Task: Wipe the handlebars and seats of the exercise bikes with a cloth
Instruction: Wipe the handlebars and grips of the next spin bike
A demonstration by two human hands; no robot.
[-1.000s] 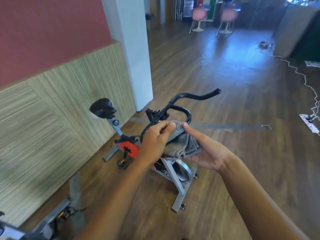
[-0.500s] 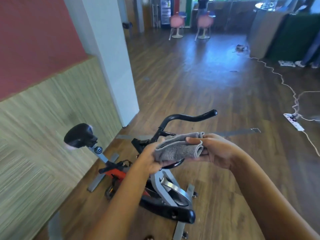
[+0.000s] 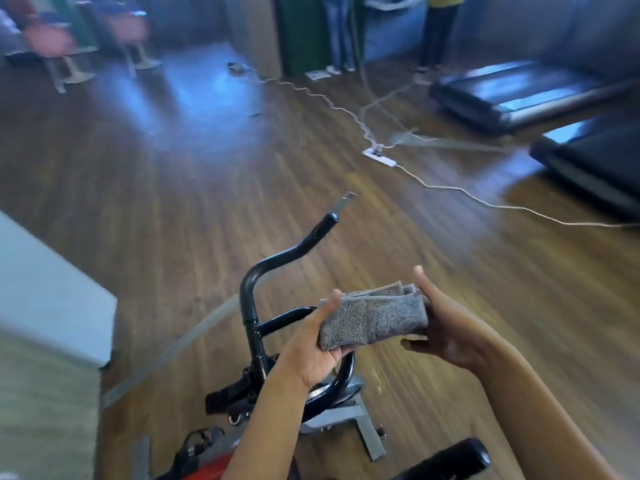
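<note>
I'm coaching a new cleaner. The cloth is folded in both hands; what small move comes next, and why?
Probably lower the cloth onto the handlebar just left of it: the left hand and right hand hold it folded, seemingly off the bar.

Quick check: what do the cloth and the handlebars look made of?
Cloth: grey terry or microfibre, it seems, matte; nubby pile shows and it folds in soft layers. Handlebars: likely painted metal tube, glossy black; thin, smoothly bent, with bright highlights. Any grip padding is too blurred to tell.
</note>
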